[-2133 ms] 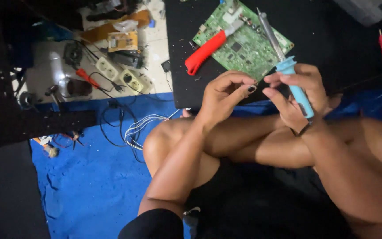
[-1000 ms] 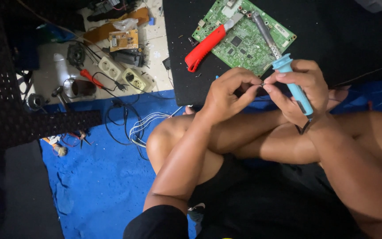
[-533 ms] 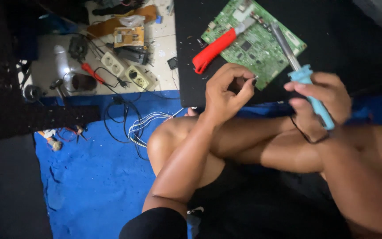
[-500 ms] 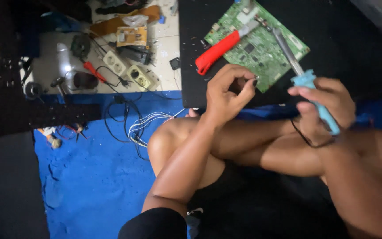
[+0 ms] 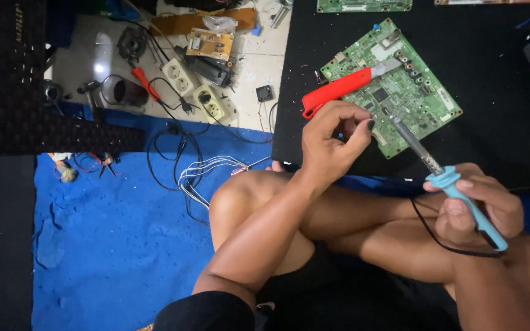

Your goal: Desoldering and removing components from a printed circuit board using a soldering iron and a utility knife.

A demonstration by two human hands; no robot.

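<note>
- Since half a second back, right hand point(image 5: 473, 205) has drawn nearer, gripping blue-handled soldering iron point(image 5: 446, 178); tip touches green circuit board's point(image 5: 400, 79) near edge.
- Left hand point(image 5: 332, 141) pinched closed just off that edge; contents unclear.
- Red-handled knife point(image 5: 335, 92) overhangs board's left edge.
- Black mat point(image 5: 498, 61) bare to the right.

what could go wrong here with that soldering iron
The soldering iron in the right hand points its tip at the left hand, close to the fingers, which could get burned. Its cord loops over the bare legs and might snag. The red knife lies loose on the circuit board.
</note>
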